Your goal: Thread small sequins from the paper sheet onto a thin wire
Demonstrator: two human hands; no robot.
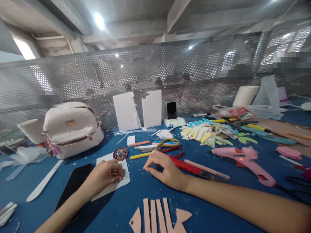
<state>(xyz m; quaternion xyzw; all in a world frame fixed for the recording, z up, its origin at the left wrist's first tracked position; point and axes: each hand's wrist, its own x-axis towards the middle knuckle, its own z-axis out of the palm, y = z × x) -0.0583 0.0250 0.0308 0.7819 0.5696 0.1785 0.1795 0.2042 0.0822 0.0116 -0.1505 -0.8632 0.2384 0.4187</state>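
My left hand [105,174] is closed around a small reddish object [113,173], mostly hidden by the fingers, above a sheet of white paper [100,194]. Dark specks lie scattered on the paper. Just beyond that hand sits a red-rimmed round dish [120,154] full of small glittery bits. My right hand [166,168] rests on the blue table, thumb and forefinger tips close together; anything between them is too small to make out. Behind it lie scissors [178,152] with red and yellow handles and a red-handled cutter [187,166]. Pale pink fish-skeleton pieces [153,215] lie in front.
A pink glue gun [247,158] with a lit red light lies at right. A black phone [73,184], white knife [45,181] and pale backpack [73,127] are at left. Paper scraps [206,132] and white boards [127,111] stand or lie toward the metal mesh screen.
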